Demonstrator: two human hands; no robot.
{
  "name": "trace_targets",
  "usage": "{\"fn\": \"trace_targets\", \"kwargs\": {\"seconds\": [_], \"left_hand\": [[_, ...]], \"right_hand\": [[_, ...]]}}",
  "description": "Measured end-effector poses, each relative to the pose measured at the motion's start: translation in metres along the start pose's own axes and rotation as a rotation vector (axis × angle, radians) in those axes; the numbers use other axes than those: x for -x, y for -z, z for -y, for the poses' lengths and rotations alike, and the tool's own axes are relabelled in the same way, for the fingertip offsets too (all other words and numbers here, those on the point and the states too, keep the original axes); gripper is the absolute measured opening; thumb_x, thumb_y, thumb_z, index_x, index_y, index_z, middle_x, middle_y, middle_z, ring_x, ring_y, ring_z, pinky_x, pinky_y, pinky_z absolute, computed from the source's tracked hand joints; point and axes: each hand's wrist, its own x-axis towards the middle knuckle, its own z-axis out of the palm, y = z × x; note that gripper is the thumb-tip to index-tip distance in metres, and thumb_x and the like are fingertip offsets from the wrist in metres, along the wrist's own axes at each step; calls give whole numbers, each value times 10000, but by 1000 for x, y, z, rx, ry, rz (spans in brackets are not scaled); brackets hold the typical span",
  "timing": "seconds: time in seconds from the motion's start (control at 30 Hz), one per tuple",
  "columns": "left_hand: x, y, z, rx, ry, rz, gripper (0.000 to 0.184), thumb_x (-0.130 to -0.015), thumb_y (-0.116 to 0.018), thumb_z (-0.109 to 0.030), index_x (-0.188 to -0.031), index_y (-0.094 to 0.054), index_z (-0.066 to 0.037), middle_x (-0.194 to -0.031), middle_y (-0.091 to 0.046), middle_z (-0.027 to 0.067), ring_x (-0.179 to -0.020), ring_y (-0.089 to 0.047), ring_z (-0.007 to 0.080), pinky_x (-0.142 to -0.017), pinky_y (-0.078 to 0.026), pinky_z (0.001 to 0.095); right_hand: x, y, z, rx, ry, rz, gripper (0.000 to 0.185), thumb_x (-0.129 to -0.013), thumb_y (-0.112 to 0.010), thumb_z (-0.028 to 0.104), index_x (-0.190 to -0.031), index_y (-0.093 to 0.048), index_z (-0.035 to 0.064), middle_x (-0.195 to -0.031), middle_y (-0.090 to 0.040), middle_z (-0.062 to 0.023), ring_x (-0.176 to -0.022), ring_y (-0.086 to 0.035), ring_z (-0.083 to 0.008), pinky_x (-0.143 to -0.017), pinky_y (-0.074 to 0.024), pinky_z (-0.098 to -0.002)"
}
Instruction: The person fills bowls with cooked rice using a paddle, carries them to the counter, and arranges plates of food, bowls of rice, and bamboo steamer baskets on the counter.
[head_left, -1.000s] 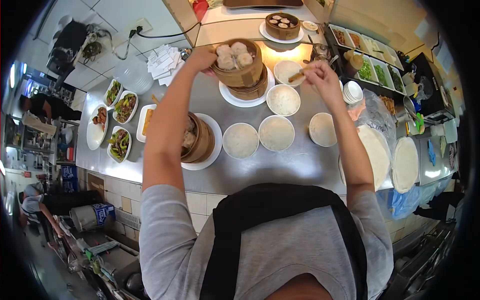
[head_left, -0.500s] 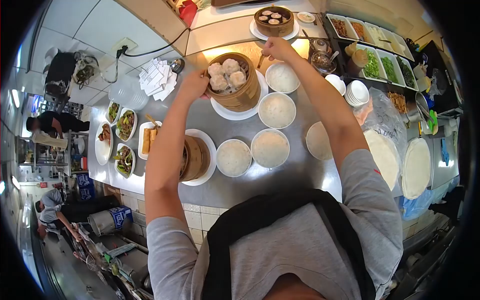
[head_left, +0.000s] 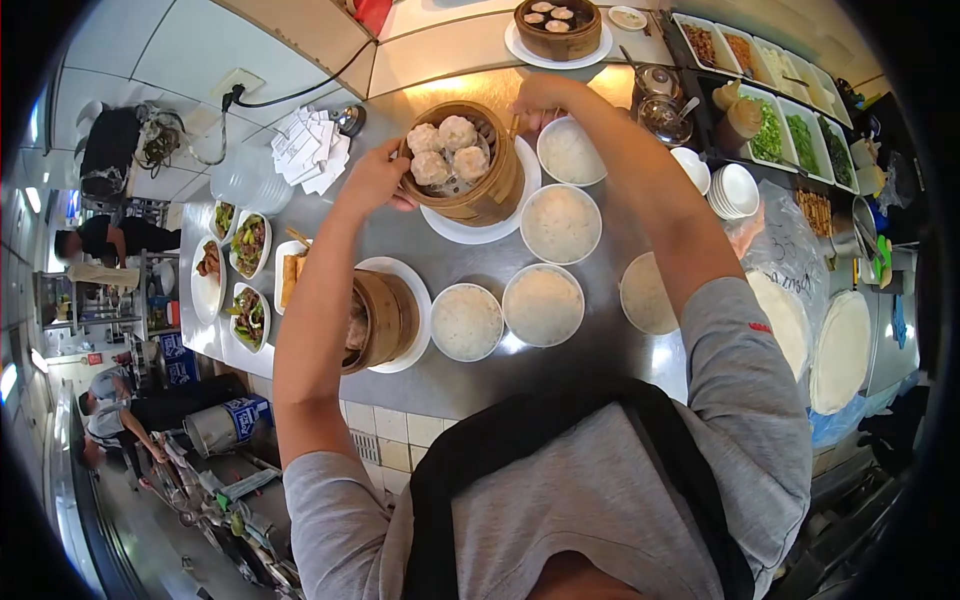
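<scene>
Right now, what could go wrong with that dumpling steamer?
1. The left hand holds the steamer at its left side; if that grip slips, it might tip and the uncovered dumplings could roll.
2. The plate beneath sits close to the rice; a shove might bump it.
3. The right hand is near uncovered rice too and could brush it.
</scene>
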Motion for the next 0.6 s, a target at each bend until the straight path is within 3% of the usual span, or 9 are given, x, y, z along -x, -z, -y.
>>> {"fn": "trace_targets", "kwargs": {"seconds": [0.1,0.13,0.2,0.23,0.33,0.47,0.6], "left_hand": [[6,-1,-3,53,44,36,456,-862,-418,-102,-1313,-384,-43,-832,-637,165,-575,-651,238,-498,-564,317],[11,-3,-9,62,64,33,464,-867,-407,-99,-1327,-364,-54,-828,-633,166,-569,-648,236,-499,-564,313],[11,-4,-7,55,68,32,457,-875,-411,-134,-1326,-371,-76,-869,-633,150,-614,-654,229,-527,-563,308],[12,-3,-7,43,70,33,449,-883,-416,-168,-1325,-378,-98,-910,-633,135,-660,-661,223,-555,-562,304],[16,-2,-8,64,79,42,452,-883,-421,-173,-1327,-376,-106,-914,-634,138,-663,-660,226,-561,-562,309],[12,8,-3,95,132,14,462,-880,-414,-161,-1339,-370,-126,-969,-621,132,-667,-658,242,-569,-567,317],[-11,25,12,160,98,-56,430,-874,-412,-145,-1303,-410,-120,-978,-593,116,-675,-652,267,-562,-577,320]], "right_hand": [[6,9,14,451,139,-240,346,-864,-538,319,-804,-619,-12,-636,-637,-105,-493,-618,-195,-438,-500,-346],[22,11,24,454,140,-235,346,-864,-538,319,-804,-619,-12,-636,-637,-105,-493,-618,-195,-438,-500,-346],[57,7,44,266,103,-37,289,-861,-491,248,-860,-610,-15,-692,-648,-119,-510,-626,-198,-445,-521,-319],[66,0,48,199,94,97,292,-844,-433,161,-1024,-561,-30,-793,-652,-159,-530,-634,-213,-459,-541,-329],[80,-25,54,18,102,216,449,-835,-366,81,-1278,-383,9,-892,-622,-197,-559,-640,-239,-494,-561,-334],[74,-40,53,-243,73,115,491,-856,-352,85,-1346,-339,62,-814,-605,-144,-613,-647,-219,-514,-556,-316],[40,-49,66,-341,127,-29,482,-866,-387,103,-1345,-344,68,-851,-624,-150,-602,-637,-198,-532,-549,-301]]}}
